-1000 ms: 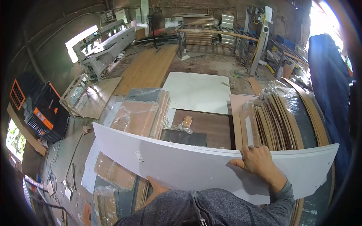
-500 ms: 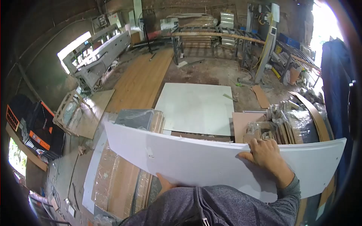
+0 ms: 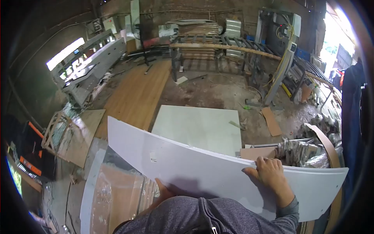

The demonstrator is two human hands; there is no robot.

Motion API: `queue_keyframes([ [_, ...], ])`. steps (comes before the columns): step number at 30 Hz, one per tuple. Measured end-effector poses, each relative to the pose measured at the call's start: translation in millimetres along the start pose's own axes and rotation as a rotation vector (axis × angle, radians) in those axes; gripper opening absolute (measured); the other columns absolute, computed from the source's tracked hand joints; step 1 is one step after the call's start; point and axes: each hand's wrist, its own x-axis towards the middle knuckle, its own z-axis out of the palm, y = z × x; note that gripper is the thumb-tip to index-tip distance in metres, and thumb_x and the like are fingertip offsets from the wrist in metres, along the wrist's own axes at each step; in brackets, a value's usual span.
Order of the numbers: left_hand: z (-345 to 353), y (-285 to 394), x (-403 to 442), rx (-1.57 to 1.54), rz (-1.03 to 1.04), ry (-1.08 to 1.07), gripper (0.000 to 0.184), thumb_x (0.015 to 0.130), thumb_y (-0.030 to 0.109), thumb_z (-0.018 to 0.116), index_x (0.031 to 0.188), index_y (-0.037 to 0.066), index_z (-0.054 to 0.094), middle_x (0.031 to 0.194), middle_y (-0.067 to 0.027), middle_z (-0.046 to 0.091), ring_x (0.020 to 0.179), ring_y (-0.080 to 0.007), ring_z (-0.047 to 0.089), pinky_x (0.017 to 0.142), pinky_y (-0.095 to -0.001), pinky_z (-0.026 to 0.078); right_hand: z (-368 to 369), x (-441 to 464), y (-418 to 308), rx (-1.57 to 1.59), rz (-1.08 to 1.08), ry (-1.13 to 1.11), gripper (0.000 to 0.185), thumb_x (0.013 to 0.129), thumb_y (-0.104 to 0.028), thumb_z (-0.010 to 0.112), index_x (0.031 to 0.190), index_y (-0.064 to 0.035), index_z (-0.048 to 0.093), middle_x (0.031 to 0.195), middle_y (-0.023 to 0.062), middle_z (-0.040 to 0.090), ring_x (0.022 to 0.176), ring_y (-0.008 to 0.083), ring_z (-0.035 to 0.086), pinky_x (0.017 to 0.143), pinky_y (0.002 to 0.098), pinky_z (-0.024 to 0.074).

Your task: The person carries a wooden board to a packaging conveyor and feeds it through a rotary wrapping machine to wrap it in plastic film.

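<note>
Long white panels [image 3: 218, 177], at least two layered together, stand on edge across my front, tilted toward my body, with a small label on the near face. My right hand [image 3: 269, 175] is closed over their top edge right of centre, fingers behind and thumb on the near face. Low at the left, my left hand [image 3: 165, 192] is at the lower edge of the panels; its thumb side shows and the other fingers are hidden. Plastic-wrapped brown boards [image 3: 117, 191] lie below the panels' left part.
Beyond the panels a pale sheet [image 3: 198, 126] and a wooden board [image 3: 136, 93] lie on the floor. Wrapped bundles [image 3: 298, 152] sit at the right. A roller rack [image 3: 226, 46] stands behind, a black and orange crate [image 3: 31, 156] at the left.
The view has turned and risen toward the room, so the floor sheets and wrapped stacks appear lower. Both hands keep their places on the white panels, which now hide more of the stacks behind.
</note>
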Motion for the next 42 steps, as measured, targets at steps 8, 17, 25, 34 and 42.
queue_keyframes([
  [8, 31, -45, 192, -0.175, -0.275, -0.012, 0.087, 0.080, 0.074, 0.007, 0.137, 0.011, 0.028, 0.137, -0.0108, 0.034, 0.125, -0.0284, 0.030, 0.106, -0.0425, 0.019, 21, 131, 58, 0.000, 0.128, 0.070, 0.065, 0.076, -0.067, 0.045, 0.080, -0.0033, 0.058, 0.073, 0.0154, 0.062, 0.073, 0.0312, 0.061, 0.069, 0.0416, 0.0419],
  [17, 154, -100, 388, -0.143, -0.121, -0.056, 0.084, 0.081, 0.073, 0.008, 0.137, 0.013, 0.027, 0.139, -0.0109, 0.029, 0.126, -0.0293, 0.028, 0.106, -0.0433, 0.020, 15, 329, 171, 0.028, 0.185, -0.078, 0.068, 0.075, -0.067, 0.046, 0.087, -0.0008, 0.058, 0.078, 0.0186, 0.062, 0.079, 0.0373, 0.060, 0.073, 0.0455, 0.0427],
  [25, 203, -107, 575, -0.116, -0.081, -0.078, 0.083, 0.081, 0.073, 0.009, 0.137, 0.013, 0.027, 0.139, -0.0108, 0.029, 0.126, -0.0296, 0.028, 0.105, -0.0445, 0.021, 61, 489, 228, 0.004, 0.151, 0.014, 0.067, 0.079, -0.066, 0.043, 0.084, -0.0017, 0.060, 0.077, 0.0179, 0.063, 0.073, 0.0331, 0.061, 0.068, 0.0426, 0.0441],
  [34, 245, -82, 790, -0.122, -0.215, -0.023, 0.082, 0.082, 0.072, 0.012, 0.138, 0.013, 0.026, 0.139, -0.0109, 0.029, 0.127, -0.0306, 0.028, 0.104, -0.0479, 0.022, 95, 683, 260, -0.016, 0.241, 0.084, 0.063, 0.078, -0.065, 0.046, 0.085, -0.0034, 0.061, 0.075, 0.0167, 0.063, 0.072, 0.0352, 0.062, 0.064, 0.0424, 0.0460],
  [42, 273, -72, 962, -0.251, -0.553, 0.033, 0.086, 0.078, 0.076, 0.023, 0.139, 0.016, 0.024, 0.140, -0.0130, 0.028, 0.128, -0.0353, 0.026, 0.100, -0.0593, 0.022, 127, 825, 317, -0.001, 0.347, 0.081, 0.061, 0.078, -0.063, 0.048, 0.079, -0.0032, 0.061, 0.069, 0.0183, 0.060, 0.066, 0.0381, 0.057, 0.060, 0.0467, 0.0419],
])
